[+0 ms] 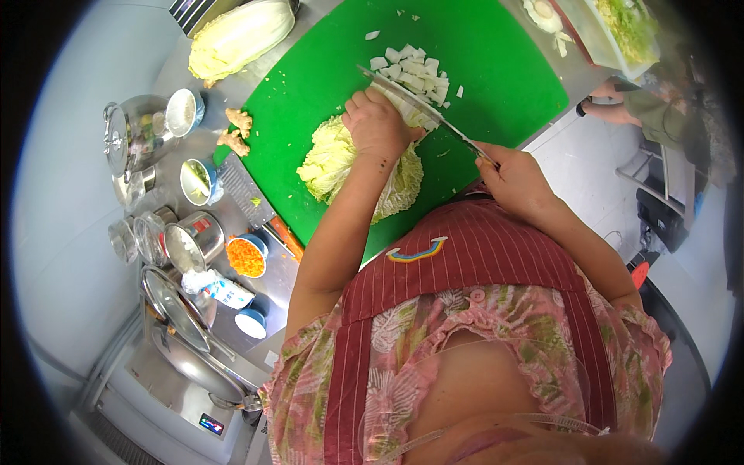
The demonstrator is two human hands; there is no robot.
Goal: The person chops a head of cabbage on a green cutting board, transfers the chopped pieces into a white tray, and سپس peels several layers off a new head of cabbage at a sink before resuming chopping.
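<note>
Across the head of napa cabbage (328, 154) lies my left hand (376, 125), its curled fingers pressing the leaves down near the cut end. My right hand (514, 177) grips the handle of a kitchen knife (421, 104). The blade slants over the pale stem end, just beyond my left fingers, and hides part of the cut edge. A small heap of white chopped cabbage stem pieces (427, 75) sits past the blade, with a few bits scattered about. Everything rests on a large green cutting board (500, 64).
A whole napa cabbage (244, 40) lies at upper left, with ginger (235, 133) at the board's edge. An orange-handled flat-bladed tool (247, 189) touches the board. Beside it are a bowl of diced carrot (245, 257) and a lidded pot (139, 136). Another person (651, 113) is at right.
</note>
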